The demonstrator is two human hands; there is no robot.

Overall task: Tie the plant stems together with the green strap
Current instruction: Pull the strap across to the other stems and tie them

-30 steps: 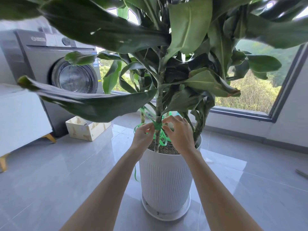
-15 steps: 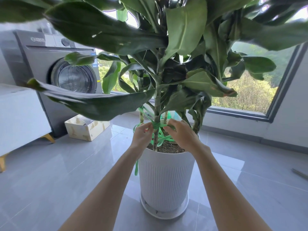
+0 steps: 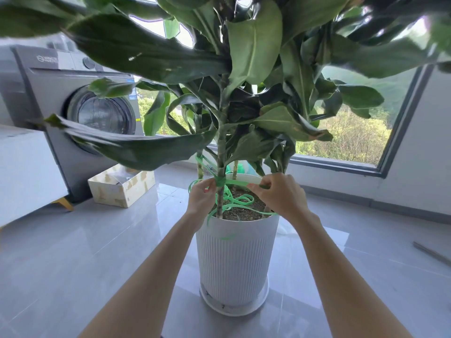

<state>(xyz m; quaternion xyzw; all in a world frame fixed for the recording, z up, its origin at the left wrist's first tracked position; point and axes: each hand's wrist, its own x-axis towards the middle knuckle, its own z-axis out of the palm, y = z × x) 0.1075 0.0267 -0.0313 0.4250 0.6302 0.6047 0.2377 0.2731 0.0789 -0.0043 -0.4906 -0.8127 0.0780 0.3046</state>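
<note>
A tall leafy plant grows from a white ribbed pot (image 3: 234, 259) on the floor. Its main stem (image 3: 221, 152) rises from the soil, and thinner stems stand behind it. A green strap (image 3: 235, 182) is wrapped around the main stem just above the soil, and loose loops of it lie on the soil and hang over the pot's rim. My left hand (image 3: 202, 198) pinches the strap at the left of the stem. My right hand (image 3: 278, 193) grips the strap's other end and holds it taut to the right.
A grey washing machine (image 3: 73, 113) stands at the back left beside a white cabinet (image 3: 26, 172). An open wooden box (image 3: 122, 186) sits on the tiled floor by the machine. A large window (image 3: 353, 137) lies behind the plant. Big leaves hang low overhead.
My right hand has moved rightward away from the stem and drawn the strap out taut. My left hand has stayed at the stem. The view has shifted slightly.
</note>
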